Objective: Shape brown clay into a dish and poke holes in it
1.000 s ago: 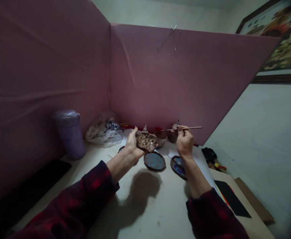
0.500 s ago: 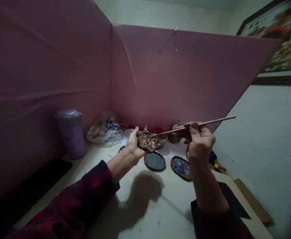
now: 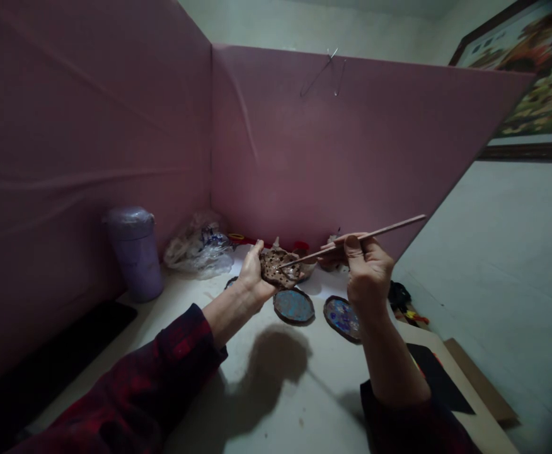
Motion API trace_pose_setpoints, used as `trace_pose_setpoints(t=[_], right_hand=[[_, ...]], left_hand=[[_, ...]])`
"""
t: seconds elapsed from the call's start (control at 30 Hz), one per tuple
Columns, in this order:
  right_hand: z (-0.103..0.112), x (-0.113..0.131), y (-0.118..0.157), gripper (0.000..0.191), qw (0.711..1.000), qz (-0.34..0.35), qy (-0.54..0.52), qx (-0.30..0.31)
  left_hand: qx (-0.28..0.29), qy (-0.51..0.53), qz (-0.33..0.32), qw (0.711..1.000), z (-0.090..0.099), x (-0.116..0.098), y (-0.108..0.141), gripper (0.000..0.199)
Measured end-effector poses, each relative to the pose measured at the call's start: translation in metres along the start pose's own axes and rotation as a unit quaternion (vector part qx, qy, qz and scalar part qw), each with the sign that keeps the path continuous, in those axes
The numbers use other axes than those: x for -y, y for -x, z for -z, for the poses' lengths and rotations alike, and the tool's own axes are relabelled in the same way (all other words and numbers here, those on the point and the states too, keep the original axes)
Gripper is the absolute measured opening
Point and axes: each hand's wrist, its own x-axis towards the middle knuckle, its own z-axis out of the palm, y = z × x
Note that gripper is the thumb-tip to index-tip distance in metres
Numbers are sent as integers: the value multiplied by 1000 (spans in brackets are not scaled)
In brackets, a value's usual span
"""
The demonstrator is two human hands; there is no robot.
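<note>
My left hand [image 3: 253, 277] holds up a brown, clay-like piece [image 3: 276, 270] dotted with small dark holes, its surface shiny in places. Between the thumb and fingers of my right hand [image 3: 368, 268] is a thin wooden stick [image 3: 389, 227], slanting down to the left. Its lower tip meets the face of the holed piece. Below the piece lies a dark-rimmed round disc [image 3: 293, 306] with a blue-grey face. A second disc [image 3: 342, 317], spotted with blue and purple, lies partly behind my right wrist.
A purple lidded tumbler [image 3: 137, 255] and a crumpled clear plastic bag [image 3: 200, 246] stand at the left. Pink panels [image 3: 342, 151] close off the back and left. A black sheet [image 3: 441, 381] lies at the right on the white table [image 3: 276, 403].
My right hand has moved left, and the stick's tip has shifted slightly left and down across the holed piece. My left hand stays where it was.
</note>
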Motion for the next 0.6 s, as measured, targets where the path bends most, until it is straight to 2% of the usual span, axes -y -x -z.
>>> trace_pose_setpoints(t=[0.07, 0.2, 0.4, 0.6], right_hand=[[-1, 0, 0, 25, 1000, -1, 0, 5], [-1, 1, 1, 25, 1000, 17, 5, -21], [-2, 1, 2, 27, 1000, 7, 21, -1], [8, -12, -11, 26, 988, 75, 61, -122]], left_hand=[[0, 7, 3, 1000, 0, 0, 0, 39], [-1, 10, 5, 1000, 2, 0, -2, 38], [5, 9, 2, 1000, 3, 0, -3, 38], [-10, 22, 4, 1000, 3, -1, -2, 37]])
